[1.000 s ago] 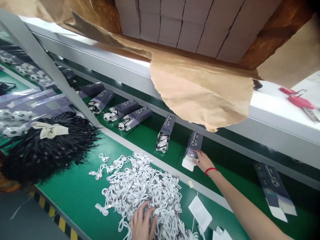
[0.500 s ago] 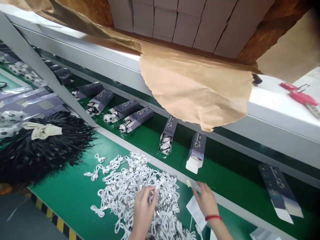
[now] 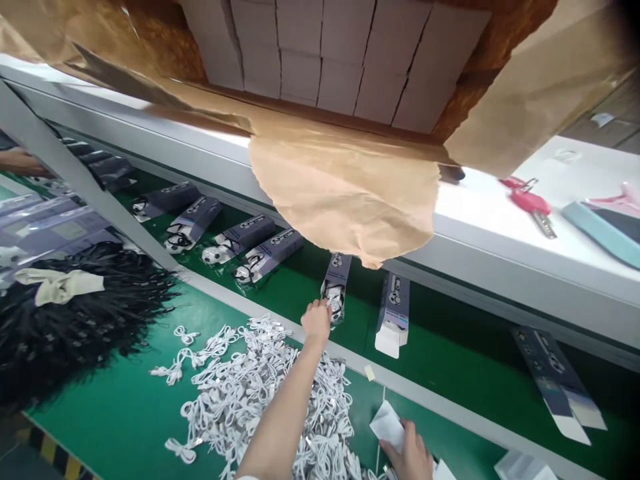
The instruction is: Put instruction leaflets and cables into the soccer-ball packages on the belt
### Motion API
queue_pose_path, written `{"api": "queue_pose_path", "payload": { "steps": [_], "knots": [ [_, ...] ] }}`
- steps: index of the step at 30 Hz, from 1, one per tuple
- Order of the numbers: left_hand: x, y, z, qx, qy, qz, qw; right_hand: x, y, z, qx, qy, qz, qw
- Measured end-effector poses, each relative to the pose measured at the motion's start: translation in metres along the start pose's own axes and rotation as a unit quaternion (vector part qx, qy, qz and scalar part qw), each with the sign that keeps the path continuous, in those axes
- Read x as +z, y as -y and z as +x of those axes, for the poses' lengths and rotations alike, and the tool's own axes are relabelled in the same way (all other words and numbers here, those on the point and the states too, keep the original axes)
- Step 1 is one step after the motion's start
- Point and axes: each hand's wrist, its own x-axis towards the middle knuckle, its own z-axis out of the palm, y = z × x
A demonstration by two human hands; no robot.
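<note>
My left hand (image 3: 317, 320) reaches over the cable heap to the open end of a purple-grey printed box (image 3: 338, 270). Its fingers are closed there, and what they pinch is hidden. A black-and-white soccer-ball item with black cord (image 3: 334, 300) shows at that box's mouth. At the lower right my right hand (image 3: 411, 453) grips a folded white paper leaflet (image 3: 387, 427) by its edge, just above the green table. Bundled white cables (image 3: 270, 387) lie heaped under my left forearm. To the right, another box (image 3: 395, 310) has its white flaps open.
Several boxes with soccer-ball items (image 3: 270, 253) lie along the green belt. One flattened-looking box (image 3: 555, 373) is at the right. A bundle of black cords (image 3: 100, 320) sits left. Above, a white shelf (image 3: 480, 220) bears a carton (image 3: 345, 193), keys (image 3: 533, 203) and a phone-like object (image 3: 607, 230).
My left hand has moved from the cable heap up to the box on the belt. My right hand has dropped lower and taken hold of the leaflet. The view has shifted right.
</note>
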Motion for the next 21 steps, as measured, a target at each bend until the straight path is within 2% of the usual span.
{"api": "queue_pose_path", "payload": {
  "steps": [5, 9, 11, 15, 18, 21],
  "knots": [
    [0.003, 0.002, -0.004, 0.017, 0.022, 0.031, 0.999, -0.021, -0.011, 0.009, 0.007, 0.019, 0.167, 0.986],
    [0.007, -0.003, 0.002, 0.029, 0.035, 0.043, 0.998, -0.050, -0.003, 0.020, 0.109, 0.083, 0.229, 0.964],
    [0.009, -0.008, 0.007, 0.042, 0.043, 0.047, 0.997, -0.063, 0.010, 0.025, 0.147, 0.098, 0.268, 0.947],
    [0.012, -0.016, 0.007, 0.059, 0.045, 0.059, 0.996, -0.086, 0.051, 0.037, 0.131, 0.021, 0.377, 0.917],
    [0.016, -0.014, -0.006, 0.073, 0.047, 0.065, 0.994, -0.104, 0.083, 0.058, 0.093, -0.035, 0.445, 0.890],
    [0.019, -0.010, -0.024, 0.103, 0.049, 0.053, 0.992, -0.119, 0.113, 0.092, 0.067, -0.018, 0.485, 0.872]
  ]
}}
